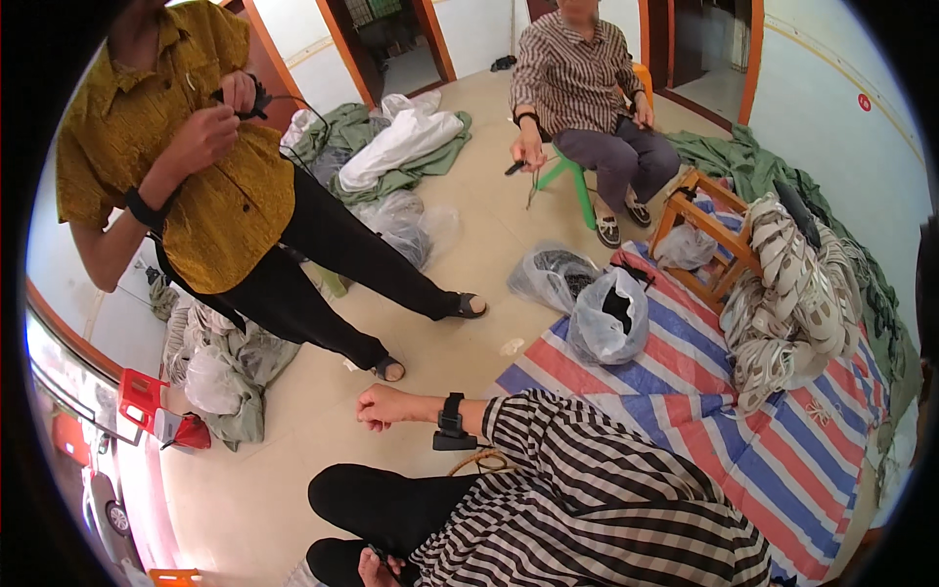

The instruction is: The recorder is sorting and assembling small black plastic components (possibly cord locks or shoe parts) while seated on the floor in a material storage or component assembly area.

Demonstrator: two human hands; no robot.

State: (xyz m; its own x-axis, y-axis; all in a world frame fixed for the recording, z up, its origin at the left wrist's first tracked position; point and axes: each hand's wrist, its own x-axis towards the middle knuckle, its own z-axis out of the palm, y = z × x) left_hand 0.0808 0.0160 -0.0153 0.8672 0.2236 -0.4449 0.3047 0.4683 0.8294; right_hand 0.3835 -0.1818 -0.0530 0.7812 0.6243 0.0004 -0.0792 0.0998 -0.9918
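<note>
My right hand is held out over the floor with its fingers curled in and nothing visible in it. A black band with a box-like device sits on that wrist. At the lower edge my left hand, partly cut off, rests by my black-trousered knee, its fingers closed around a small dark thing I cannot make out. Under my right forearm a tan cord-like loop shows beside my lap. My striped sleeve and shirt fill the lower right.
A standing person handles a black cable; another sits on a green stool. A striped tarp bears plastic bags, a wooden frame and bundled pale shoe parts. At left stands a red stool.
</note>
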